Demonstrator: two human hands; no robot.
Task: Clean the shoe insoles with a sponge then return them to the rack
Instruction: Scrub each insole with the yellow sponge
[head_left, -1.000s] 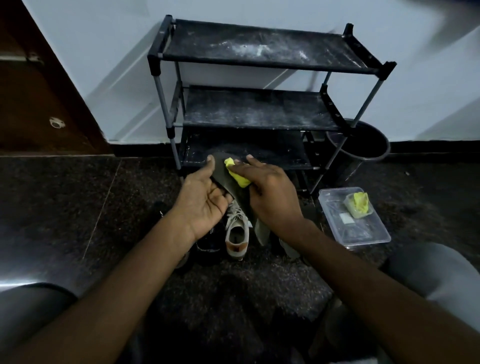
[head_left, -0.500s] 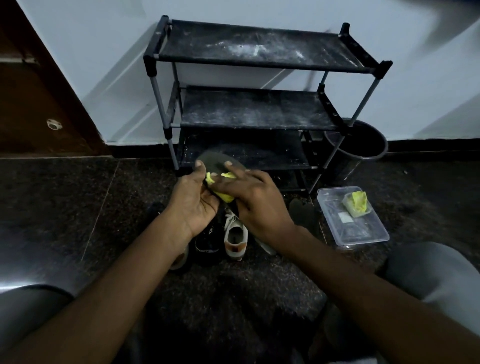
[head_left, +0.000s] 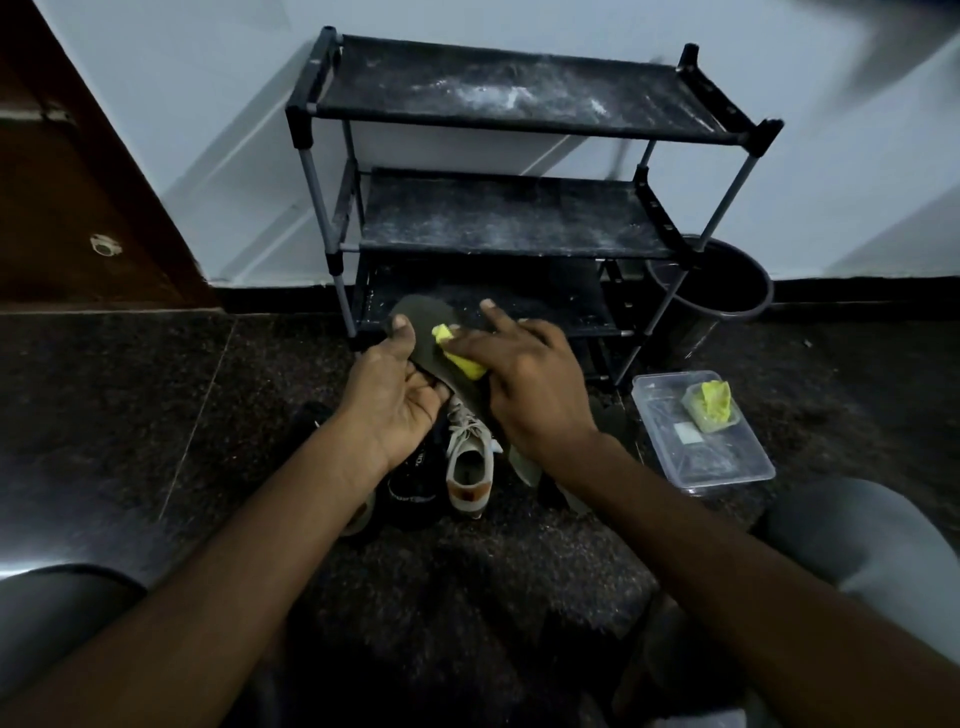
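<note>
Where speckled dark floor (head_left: 130, 415) meets pale wall (head_left: 208, 130), a dusty rack (head_left: 519, 213) stands.

One view here, worn on the head, facing forward and tipped well down at the floor (head_left: 130, 415). Close in: both forearms run up from the bottom corners, left hand (head_left: 400, 405) and right hand (head_left: 535, 395) meeting on the insole (head_left: 421, 322) and sponge (head_left: 457, 358) at mid-frame. The rack (head_left: 519, 218) fills the upper centre, a little farther off, and the wide lens bends the edges.
</note>
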